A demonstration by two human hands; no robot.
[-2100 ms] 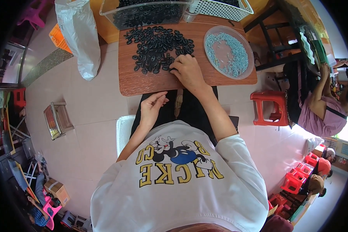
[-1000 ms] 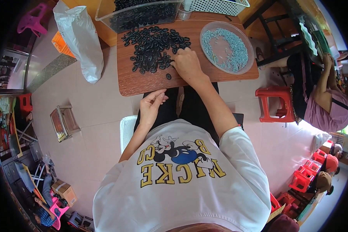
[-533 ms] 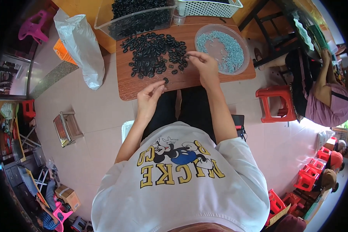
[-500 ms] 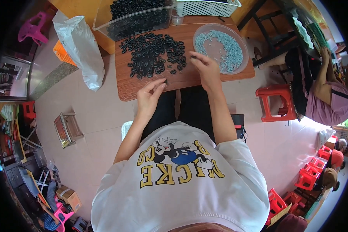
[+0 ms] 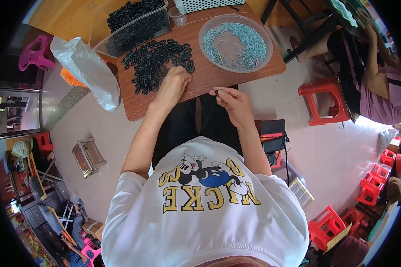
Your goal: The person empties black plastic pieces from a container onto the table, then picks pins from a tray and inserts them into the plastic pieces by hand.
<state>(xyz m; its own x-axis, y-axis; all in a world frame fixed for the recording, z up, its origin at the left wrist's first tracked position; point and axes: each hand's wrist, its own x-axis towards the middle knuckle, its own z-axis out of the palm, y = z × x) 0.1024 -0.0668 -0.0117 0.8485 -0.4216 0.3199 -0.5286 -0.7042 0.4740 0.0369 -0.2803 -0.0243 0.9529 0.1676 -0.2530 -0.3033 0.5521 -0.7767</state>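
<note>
A pile of small black oval ring-like pieces [image 5: 153, 62] lies on the left of the brown wooden table [image 5: 191, 40]. My left hand [image 5: 173, 86] is at the pile's near right side, fingers bent and pressed together, with their tips partly hidden. Just off the table's front edge, my right hand [image 5: 235, 104] pinches a small black piece [image 5: 217, 91] between thumb and forefinger. Behind it and apart from it stands a round clear tub [image 5: 263, 62] with many tiny light-blue slim pieces [image 5: 249, 44].
A clear bin [image 5: 142, 35] full of black pieces stands at the back left, beside a small clear cup [image 5: 178, 18] and a white perforated basket [image 5: 205, 5]. A white sack [image 5: 89, 73] is left of the table. Another person sits at right near a red stool [image 5: 325, 102].
My left hand has gone from the table's front edge to the pile. My right hand has come from beside the tub toward me, still pinching the black piece. The whole view has shifted.
</note>
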